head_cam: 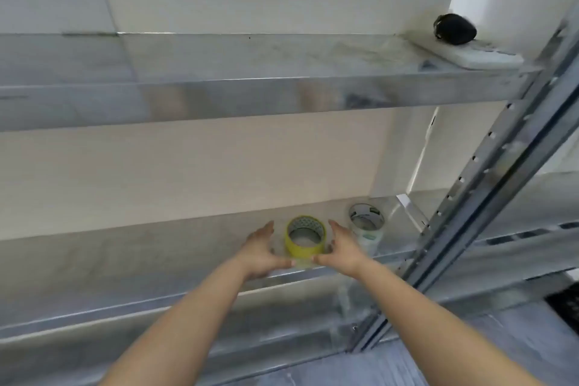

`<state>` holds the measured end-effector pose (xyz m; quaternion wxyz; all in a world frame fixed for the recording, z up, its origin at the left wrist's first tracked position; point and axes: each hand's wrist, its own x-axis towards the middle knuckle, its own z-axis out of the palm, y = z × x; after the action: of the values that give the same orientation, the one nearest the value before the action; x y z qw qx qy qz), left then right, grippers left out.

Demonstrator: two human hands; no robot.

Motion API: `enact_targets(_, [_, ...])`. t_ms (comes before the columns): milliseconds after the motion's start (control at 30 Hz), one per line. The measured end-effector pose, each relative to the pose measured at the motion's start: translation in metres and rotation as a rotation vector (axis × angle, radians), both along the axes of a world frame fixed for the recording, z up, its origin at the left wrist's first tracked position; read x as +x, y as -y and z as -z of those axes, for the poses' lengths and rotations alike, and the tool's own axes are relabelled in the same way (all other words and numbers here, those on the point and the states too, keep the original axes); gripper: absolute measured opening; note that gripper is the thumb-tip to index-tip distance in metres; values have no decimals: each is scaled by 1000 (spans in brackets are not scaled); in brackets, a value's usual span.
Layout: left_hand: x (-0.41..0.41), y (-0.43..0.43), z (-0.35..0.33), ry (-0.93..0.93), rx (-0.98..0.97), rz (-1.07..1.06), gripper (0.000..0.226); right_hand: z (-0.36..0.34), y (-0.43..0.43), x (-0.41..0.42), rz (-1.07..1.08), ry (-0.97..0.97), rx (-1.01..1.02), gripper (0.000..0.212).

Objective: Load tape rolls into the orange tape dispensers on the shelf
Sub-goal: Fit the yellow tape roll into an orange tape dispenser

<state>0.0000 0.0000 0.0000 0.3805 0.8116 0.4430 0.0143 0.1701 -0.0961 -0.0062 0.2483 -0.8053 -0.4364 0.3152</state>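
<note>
the yellow tape roll [302, 250], hollow core up, sat between left hand [261, 252] and right hand [343, 249], fingers [267, 228] straight, contact unclear.

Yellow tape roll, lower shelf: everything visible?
The yellow tape roll is a ring of translucent yellow tape on a patterned core, with its hollow centre facing up. It lies flat toward the front of the lower shelf, left of a white-and-green roll. The left hand and right hand flank it; contact is too blurred to confirm.

No readable text anywhere; green label inside the white tape roll [366, 219] too blurred
</note>
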Motion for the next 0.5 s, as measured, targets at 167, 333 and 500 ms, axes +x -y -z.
enact_targets(167, [20,-7,15,7,-15,17,110,11,-11,4,14,-12,21,103])
enact_targets(333, [34,-5,12,95,61,14,89,10,-16,3,3,-3,191,70])
enact_targets(500, [29,-12,9,165,30,-66,87,5,-21,-1,15,-76,193,66])
